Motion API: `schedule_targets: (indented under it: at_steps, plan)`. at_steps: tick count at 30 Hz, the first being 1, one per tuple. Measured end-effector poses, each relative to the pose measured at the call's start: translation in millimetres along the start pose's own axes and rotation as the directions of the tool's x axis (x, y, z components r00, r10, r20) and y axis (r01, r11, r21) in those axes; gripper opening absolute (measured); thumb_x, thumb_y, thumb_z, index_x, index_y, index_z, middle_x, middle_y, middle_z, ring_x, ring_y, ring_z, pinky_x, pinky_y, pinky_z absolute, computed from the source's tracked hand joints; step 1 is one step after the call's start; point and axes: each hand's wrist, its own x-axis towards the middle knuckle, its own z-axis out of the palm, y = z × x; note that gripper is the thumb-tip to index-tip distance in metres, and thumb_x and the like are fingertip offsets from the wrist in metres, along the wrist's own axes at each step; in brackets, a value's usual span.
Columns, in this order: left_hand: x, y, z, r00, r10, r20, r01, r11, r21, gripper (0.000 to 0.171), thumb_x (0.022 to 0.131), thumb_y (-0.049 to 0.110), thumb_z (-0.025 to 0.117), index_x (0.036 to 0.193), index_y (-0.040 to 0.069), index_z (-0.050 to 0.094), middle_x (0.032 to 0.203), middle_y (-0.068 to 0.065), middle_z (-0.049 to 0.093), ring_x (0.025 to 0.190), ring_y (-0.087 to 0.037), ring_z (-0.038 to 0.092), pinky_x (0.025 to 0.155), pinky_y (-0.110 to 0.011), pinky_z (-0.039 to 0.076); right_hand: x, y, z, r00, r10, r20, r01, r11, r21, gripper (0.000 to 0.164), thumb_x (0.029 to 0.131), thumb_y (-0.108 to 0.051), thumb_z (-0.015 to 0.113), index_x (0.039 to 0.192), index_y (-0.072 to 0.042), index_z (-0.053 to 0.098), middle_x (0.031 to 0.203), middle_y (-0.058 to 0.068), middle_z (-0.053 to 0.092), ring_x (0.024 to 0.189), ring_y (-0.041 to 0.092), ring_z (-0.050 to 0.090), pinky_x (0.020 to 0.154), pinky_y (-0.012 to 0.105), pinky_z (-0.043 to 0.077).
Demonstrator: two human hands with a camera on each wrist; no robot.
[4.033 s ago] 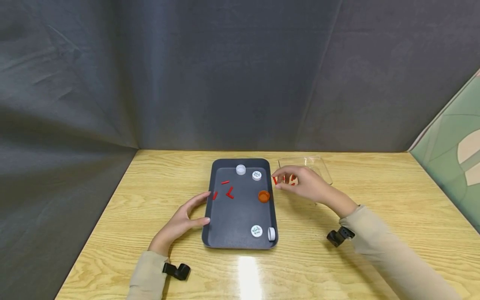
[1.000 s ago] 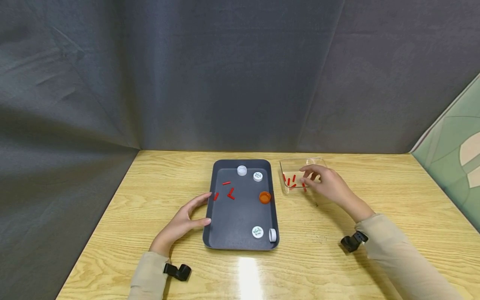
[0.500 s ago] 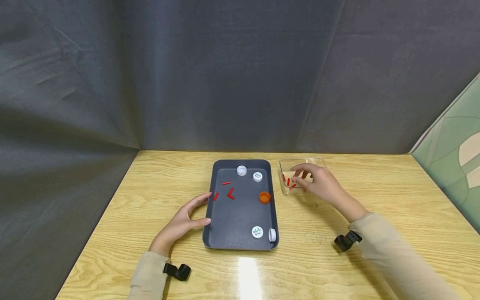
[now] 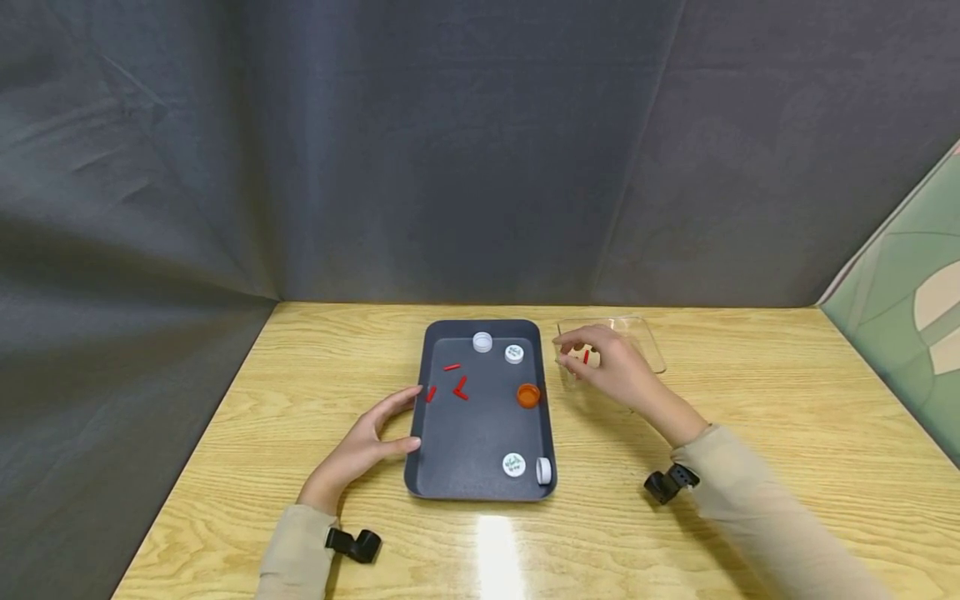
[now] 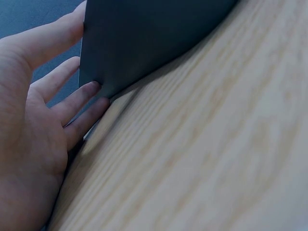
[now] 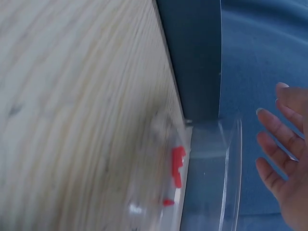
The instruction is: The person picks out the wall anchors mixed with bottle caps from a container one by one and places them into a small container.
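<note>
My left hand (image 4: 356,450) holds its fingers and thumb spread against the left side of the dark grey tray (image 4: 480,433). The left wrist view shows its fingertips (image 5: 91,89) touching the tray's outer wall. My right hand (image 4: 611,362) hovers over the left part of a clear plastic box (image 4: 652,346), fingers loosely bent, nothing visible between them. Small red sticks (image 6: 177,168) lie in the box, partly hidden by this hand in the head view. Several more red sticks (image 4: 461,384) lie in the tray's upper left.
Bottle caps lie in the tray: a white cap (image 4: 482,342), printed caps (image 4: 513,354) and an orange cap (image 4: 528,396) among them, with one white cap (image 4: 543,471) on edge at lower right. Behind the wooden table (image 4: 720,367) hangs a dark cloth (image 4: 480,150).
Over the last second my right hand has moved left across the box, from its right side to its left edge. My left hand, the tray and its contents have stayed put.
</note>
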Motion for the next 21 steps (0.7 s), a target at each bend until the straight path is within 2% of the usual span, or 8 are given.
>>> schedule_targets:
  at_steps: [8, 13, 17, 21]
  plan:
    - [-0.4, -0.6, 0.1, 1.0, 0.009, -0.002, -0.009, 1.0, 0.003, 0.074, 0.088, 0.01, 0.076, 0.152, 0.017, 0.041, 0.154, -0.01, 0.04, 0.142, -0.032, 0.034, 0.115, -0.057, 0.017, 12, -13, 13, 0.998, -0.067, 0.022, 0.066, 0.997, 0.034, 0.025, 0.087, -0.016, 0.078, 0.11, -0.008, 0.074, 0.097, 0.003, 0.068, 0.091, 0.026, 0.06, 0.069, 0.04, 0.049]
    - [-0.2, -0.8, 0.2, 1.0, 0.012, -0.001, -0.012, 1.0, 0.003, 0.074, 0.088, 0.01, 0.076, 0.152, 0.016, 0.041, 0.154, -0.01, 0.039, 0.142, -0.033, 0.034, 0.115, -0.057, 0.017, 17, -21, 23, 0.995, -0.078, 0.054, 0.074, 0.995, 0.064, 0.024, 0.087, -0.016, 0.078, 0.11, -0.008, 0.074, 0.098, 0.005, 0.069, 0.09, 0.027, 0.059, 0.073, 0.038, 0.048]
    - [0.0, -0.5, -0.1, 1.0, 0.013, 0.001, -0.013, 1.0, 0.002, 0.074, 0.087, 0.011, 0.076, 0.152, 0.016, 0.04, 0.154, -0.01, 0.039, 0.142, -0.033, 0.033, 0.115, -0.057, 0.016, 21, -26, 32, 0.991, -0.11, 0.08, 0.103, 0.991, 0.085, 0.024, 0.086, -0.014, 0.078, 0.109, -0.007, 0.074, 0.095, 0.006, 0.07, 0.091, 0.028, 0.062, 0.08, 0.044, 0.05]
    - [0.1, -0.7, -0.3, 1.0, 0.016, 0.004, -0.016, 1.0, 0.004, 0.074, 0.088, 0.01, 0.076, 0.152, 0.016, 0.04, 0.154, -0.011, 0.039, 0.142, -0.033, 0.033, 0.115, -0.057, 0.017, 25, -30, 41, 0.986, -0.12, 0.117, 0.109, 0.989, 0.095, 0.024, 0.086, -0.014, 0.079, 0.109, -0.01, 0.074, 0.095, 0.005, 0.068, 0.09, 0.028, 0.062, 0.076, 0.044, 0.051]
